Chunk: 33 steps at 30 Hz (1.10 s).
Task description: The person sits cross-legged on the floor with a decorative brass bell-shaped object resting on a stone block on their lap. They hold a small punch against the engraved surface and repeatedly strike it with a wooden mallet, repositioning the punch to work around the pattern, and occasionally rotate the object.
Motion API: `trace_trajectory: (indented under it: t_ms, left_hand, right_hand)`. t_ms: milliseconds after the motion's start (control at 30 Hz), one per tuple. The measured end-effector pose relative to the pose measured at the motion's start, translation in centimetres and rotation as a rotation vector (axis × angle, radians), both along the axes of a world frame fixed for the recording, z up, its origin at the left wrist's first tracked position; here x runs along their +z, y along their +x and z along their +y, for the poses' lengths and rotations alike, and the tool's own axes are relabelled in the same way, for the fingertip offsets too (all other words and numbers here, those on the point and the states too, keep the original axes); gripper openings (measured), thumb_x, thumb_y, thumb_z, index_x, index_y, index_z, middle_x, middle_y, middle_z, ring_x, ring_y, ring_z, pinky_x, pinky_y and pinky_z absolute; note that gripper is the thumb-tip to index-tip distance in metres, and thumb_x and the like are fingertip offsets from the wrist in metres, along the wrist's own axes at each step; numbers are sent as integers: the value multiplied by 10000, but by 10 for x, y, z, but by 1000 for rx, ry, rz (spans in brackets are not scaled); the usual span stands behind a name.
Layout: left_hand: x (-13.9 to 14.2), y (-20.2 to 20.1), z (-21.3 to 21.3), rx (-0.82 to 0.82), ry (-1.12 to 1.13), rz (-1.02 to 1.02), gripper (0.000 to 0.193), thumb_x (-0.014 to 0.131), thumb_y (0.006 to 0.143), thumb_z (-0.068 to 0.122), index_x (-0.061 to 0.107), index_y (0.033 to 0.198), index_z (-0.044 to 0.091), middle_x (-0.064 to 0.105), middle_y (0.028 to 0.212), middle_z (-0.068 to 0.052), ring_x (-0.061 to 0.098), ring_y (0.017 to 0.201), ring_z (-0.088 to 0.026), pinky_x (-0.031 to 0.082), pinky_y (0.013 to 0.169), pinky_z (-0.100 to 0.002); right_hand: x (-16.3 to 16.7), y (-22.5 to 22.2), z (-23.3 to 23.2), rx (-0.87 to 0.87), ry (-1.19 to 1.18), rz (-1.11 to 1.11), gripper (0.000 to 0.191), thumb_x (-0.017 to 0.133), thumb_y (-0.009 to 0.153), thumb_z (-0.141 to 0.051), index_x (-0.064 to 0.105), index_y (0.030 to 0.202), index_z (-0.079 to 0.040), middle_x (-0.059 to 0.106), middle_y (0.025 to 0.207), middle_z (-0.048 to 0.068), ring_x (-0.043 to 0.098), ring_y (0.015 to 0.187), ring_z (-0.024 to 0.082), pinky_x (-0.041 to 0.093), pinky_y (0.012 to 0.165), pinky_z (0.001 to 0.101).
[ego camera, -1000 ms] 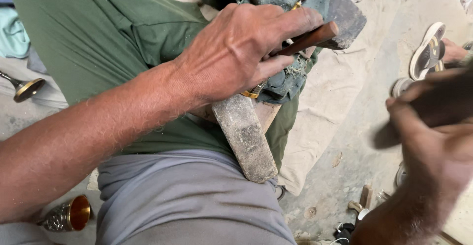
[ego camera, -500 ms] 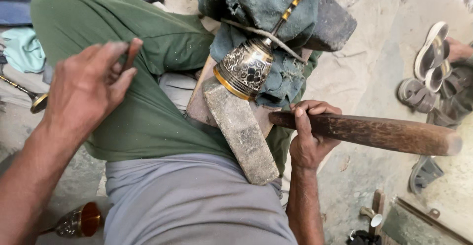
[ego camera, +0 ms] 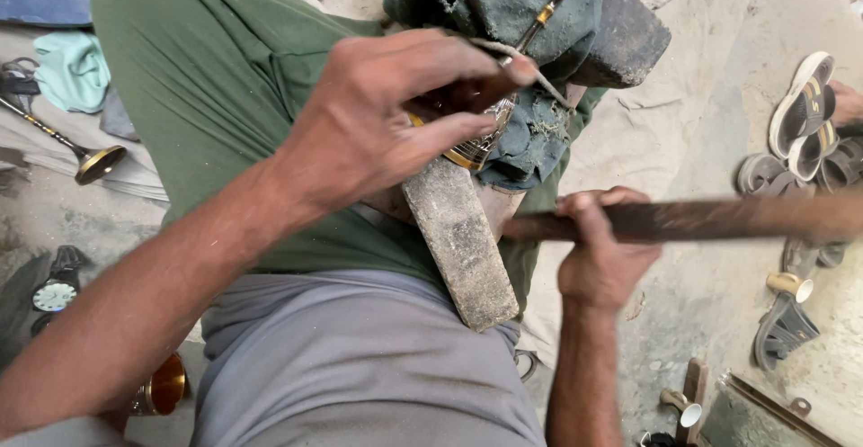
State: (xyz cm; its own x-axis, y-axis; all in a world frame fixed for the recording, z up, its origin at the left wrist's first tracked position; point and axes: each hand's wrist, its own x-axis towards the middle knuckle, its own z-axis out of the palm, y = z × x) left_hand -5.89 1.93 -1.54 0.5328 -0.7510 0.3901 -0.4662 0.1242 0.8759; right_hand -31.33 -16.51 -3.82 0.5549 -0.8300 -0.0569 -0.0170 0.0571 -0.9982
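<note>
My left hand (ego camera: 395, 114) covers an engraved brass bell-shaped piece (ego camera: 476, 146), fingers curled over it; a cord (ego camera: 517, 56) runs past my fingertips. The piece rests at the top of a grey stone block (ego camera: 458, 240) lying across my lap, against a dirty green cloth bundle (ego camera: 503, 6) with a thin brass stem (ego camera: 553, 2) along it. My right hand (ego camera: 598, 254) grips a dark wooden handle (ego camera: 683, 219) held level and pointing right, blurred with motion. I cannot see what the left fingers pinch.
I sit on the ground in green trousers (ego camera: 207, 78) and a grey shirt. A brass horn-shaped piece (ego camera: 94, 164) lies at left, another brass cup (ego camera: 162, 386) at lower left beside a small clock (ego camera: 54, 296). Sandals (ego camera: 805, 114) and small tools lie at right.
My left hand came back from the left and now covers the brass piece. The right hand with the wooden handle stays at right, the handle a little higher and blurred.
</note>
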Motion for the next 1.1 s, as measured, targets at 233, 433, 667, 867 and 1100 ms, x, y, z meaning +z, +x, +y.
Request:
trace_trajectory:
  t_ms: [233,433,667,867,1100]
  left_hand:
    - [-12,1,-34,-96,0,-36,513,841,972,117,610,1430,120,733,992,-51,727,848,-157,599,754,-301]
    - [-10,-3,-33,-68,110,-55,490,824,983,143,586,1411,150,647,835,-71,677,709,-192,554,672,-355]
    - [-14,-7,-37,-44,13,-233,527,821,992,203,551,1437,116,623,955,-64,675,810,-240,581,732,-367]
    - [-15,-7,-36,-71,-2,-230,503,821,997,208,561,1423,144,604,933,-55,680,824,-239,582,728,-366]
    - [-18,-4,-43,-60,1,-261,498,814,980,235,583,1412,146,621,922,-62,663,785,-268,558,682,-394]
  right_hand:
    - [72,-16,-38,136,-452,273,398,824,921,-74,591,1242,-36,670,945,51,689,858,146,639,791,343]
    - [104,9,-74,422,-998,1197,341,892,879,-17,648,1105,54,690,881,131,670,719,198,599,647,363]
    - [143,28,-32,272,-542,653,303,853,959,6,603,1130,19,693,937,106,719,865,171,614,762,305]
    - [166,47,-29,432,-776,1001,371,849,801,-15,602,1063,73,687,881,176,702,760,252,604,672,421]
    - [154,47,-41,-203,278,653,307,828,793,-147,659,1027,-45,707,873,-2,682,794,70,641,826,306]
